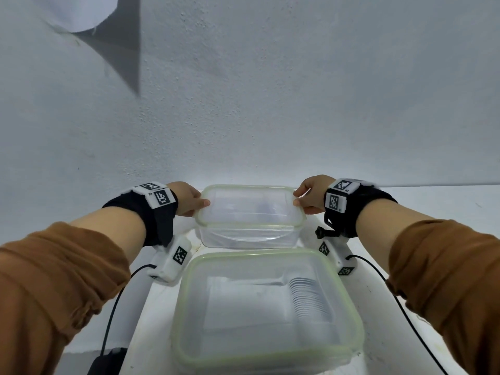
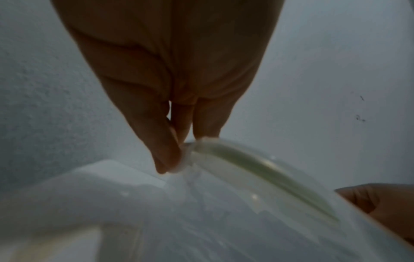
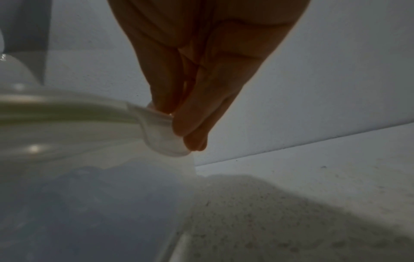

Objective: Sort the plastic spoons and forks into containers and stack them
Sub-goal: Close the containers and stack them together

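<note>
Left hand (image 1: 188, 198) and right hand (image 1: 311, 194) each pinching opposite ends of lid (image 1: 249, 204) above far container (image 1: 250, 235).

a rough-textured, pale grey-white plastered wall (image 1: 270, 90) rises behind a white, speckled flat tabletop (image 1: 433, 201); a dark triangular shadow (image 1: 121, 50) falls across the wall's upper left.

White textured wall (image 1: 270, 104) fills the background. White tabletop (image 1: 433, 207) meets its base. Upper left on the wall – a pale rounded shape (image 1: 81, 12), dark wedge-shaped shadow (image 1: 121, 50) just beside it. Small dark specks (image 2: 360, 117) on the wall – left wrist view.
</note>
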